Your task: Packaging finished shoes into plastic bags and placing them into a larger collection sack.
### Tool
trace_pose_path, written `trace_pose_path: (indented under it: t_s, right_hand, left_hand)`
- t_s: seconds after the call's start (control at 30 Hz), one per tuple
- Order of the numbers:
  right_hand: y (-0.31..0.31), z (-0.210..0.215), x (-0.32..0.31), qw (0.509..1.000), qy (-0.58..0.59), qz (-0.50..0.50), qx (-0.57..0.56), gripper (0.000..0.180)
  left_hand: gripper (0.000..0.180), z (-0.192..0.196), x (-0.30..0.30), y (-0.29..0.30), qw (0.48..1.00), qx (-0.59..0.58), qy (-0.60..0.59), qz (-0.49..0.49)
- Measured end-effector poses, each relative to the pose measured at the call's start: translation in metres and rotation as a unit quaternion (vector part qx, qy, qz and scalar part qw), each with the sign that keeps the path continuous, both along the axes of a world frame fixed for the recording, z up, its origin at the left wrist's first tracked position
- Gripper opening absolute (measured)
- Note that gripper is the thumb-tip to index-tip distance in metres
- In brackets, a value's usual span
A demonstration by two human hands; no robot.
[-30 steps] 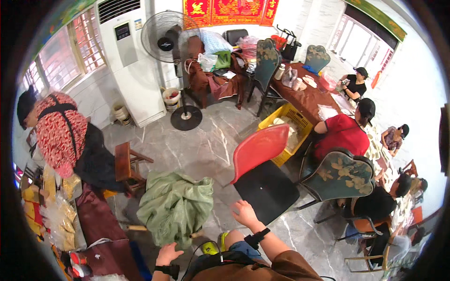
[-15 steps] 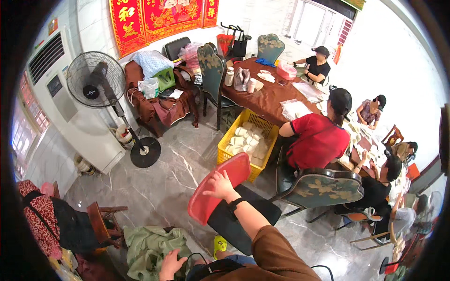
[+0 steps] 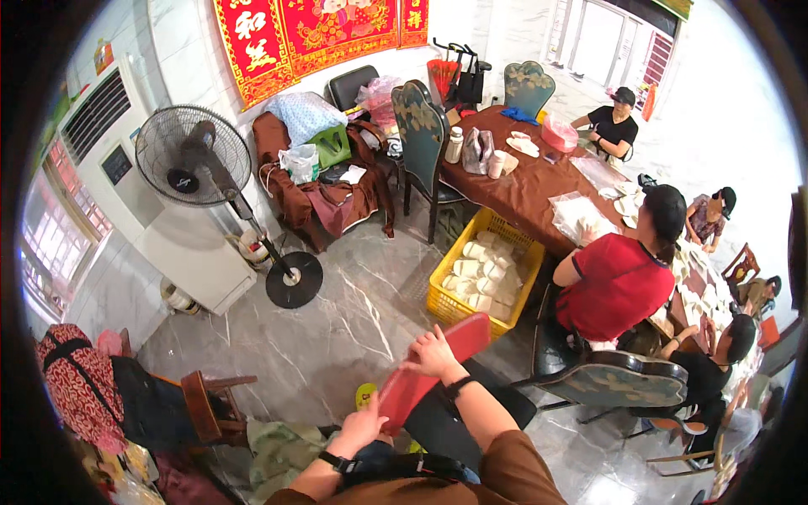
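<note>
A chair's red backrest [image 3: 454,343] stands in front of me at a slant, with its black seat [image 3: 484,396] beside it. My right hand [image 3: 433,353] is closed over the backrest's upper edge. At the near left end, my left hand [image 3: 360,425] is closed on the same backrest; some of its fingertips are hidden. A yellow-green shoe [image 3: 365,394] shows on the floor beside my left hand.
Just past the chair stands a yellow crate [image 3: 433,301] of cream-coloured pieces. A person in red [image 3: 619,282] sits right of it at a brown-covered table [image 3: 480,185]. A pedestal fan [image 3: 295,279], a wooden stool [image 3: 198,408] and green cloth [image 3: 282,459] are leftward.
My left hand has come up from the lower edge onto the backrest. The backrest has turned more edge-on, my right hand now grips its edge, and the view has shifted.
</note>
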State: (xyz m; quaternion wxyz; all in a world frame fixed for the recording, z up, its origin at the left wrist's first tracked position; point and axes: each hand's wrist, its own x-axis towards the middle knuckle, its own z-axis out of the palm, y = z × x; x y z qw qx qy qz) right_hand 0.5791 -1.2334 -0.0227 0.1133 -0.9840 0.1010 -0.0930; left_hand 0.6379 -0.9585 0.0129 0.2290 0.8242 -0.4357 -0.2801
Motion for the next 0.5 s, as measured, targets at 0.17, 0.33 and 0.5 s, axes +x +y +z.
trace_pose_path:
  t_s: [0.17, 0.33, 0.5]
  right_hand:
    - [-0.029, 0.004, 0.003, 0.996, -0.013, -0.049, 0.072, 0.056]
    - [-0.083, 0.030, 0.015, 0.989, 0.028, -0.128, 0.063, 0.048]
    - [-0.116, 0.028, 0.026, 0.964, 0.062, -0.241, 0.091, 0.041]
  left_hand:
    - [0.068, -0.006, 0.049, -0.054, 0.983, 0.106, 0.021, -0.149]
    - [0.065, -0.024, 0.101, -0.118, 0.971, 0.059, 0.063, -0.222]
    - [0.061, -0.045, 0.199, -0.162, 0.909, -0.031, 0.089, -0.405]
